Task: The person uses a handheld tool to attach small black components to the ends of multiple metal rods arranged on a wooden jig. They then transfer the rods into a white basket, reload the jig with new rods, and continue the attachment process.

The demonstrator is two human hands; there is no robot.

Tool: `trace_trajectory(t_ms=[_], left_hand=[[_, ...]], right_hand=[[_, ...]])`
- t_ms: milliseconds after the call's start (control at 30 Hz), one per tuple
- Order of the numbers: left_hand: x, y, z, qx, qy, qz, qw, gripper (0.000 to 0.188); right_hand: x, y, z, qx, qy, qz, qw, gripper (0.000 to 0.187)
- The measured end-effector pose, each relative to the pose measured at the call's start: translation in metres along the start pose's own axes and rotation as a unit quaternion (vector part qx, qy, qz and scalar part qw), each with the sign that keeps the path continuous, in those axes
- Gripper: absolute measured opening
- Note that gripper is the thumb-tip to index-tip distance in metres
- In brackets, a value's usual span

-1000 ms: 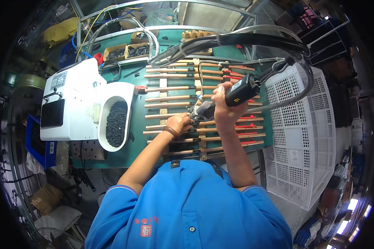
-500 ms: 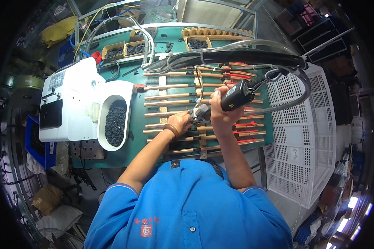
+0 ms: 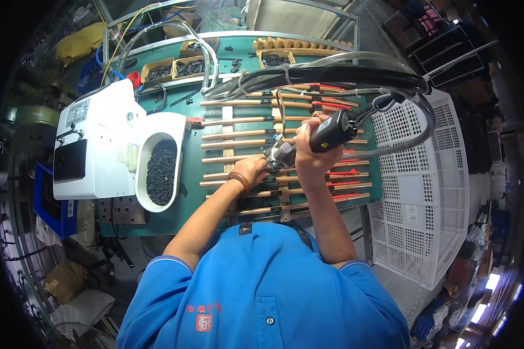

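Observation:
My right hand (image 3: 313, 154) is wrapped around the black body of a powered screwdriver (image 3: 333, 134), which slants down to the left over a row of wooden rods (image 3: 233, 136). The screwdriver's metal nose (image 3: 280, 153) sits just beside the fingertips of my left hand (image 3: 251, 171). Those fingers are bent together over one of the rods; the tool hides what they pinch. Black fittings sit along the rods, and red pieces (image 3: 346, 173) show at their right ends. Light wooden strips (image 3: 227, 128) run beneath the rods.
Left of the rods stands a white screw feeder (image 3: 99, 145) with black screws (image 3: 162, 173) in its bowl. Boxes of black parts (image 3: 189, 68) line the back of the green table (image 3: 195, 168). A thick black hose (image 3: 343, 79) arches overhead. White perforated crates (image 3: 416, 192) stand at right.
Both hands keep nearly the same place. The screwdriver's metal nose and the thin tube above it have shifted slightly.

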State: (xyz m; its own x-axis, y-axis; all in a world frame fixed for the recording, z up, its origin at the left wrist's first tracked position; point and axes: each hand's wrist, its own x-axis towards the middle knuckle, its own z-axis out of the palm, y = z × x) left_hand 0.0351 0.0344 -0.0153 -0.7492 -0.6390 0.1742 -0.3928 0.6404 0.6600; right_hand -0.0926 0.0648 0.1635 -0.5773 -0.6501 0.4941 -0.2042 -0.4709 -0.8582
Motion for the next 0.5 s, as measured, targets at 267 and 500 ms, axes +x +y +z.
trace_trajectory(t_ms=[267,500], left_hand=[[0.0005,0.0012,-0.001,0.0,-0.007,-0.007,1.0,0.021],[0.0003,0.0011,-0.0004,0.0,-0.026,-0.021,0.999,0.018]], right_hand=[[-0.0035,0.0064,-0.0027,0.007,0.001,0.001,1.0,0.031],[-0.0042,0.0039,-0.0023,-0.002,0.01,-0.002,1.0,0.031]])
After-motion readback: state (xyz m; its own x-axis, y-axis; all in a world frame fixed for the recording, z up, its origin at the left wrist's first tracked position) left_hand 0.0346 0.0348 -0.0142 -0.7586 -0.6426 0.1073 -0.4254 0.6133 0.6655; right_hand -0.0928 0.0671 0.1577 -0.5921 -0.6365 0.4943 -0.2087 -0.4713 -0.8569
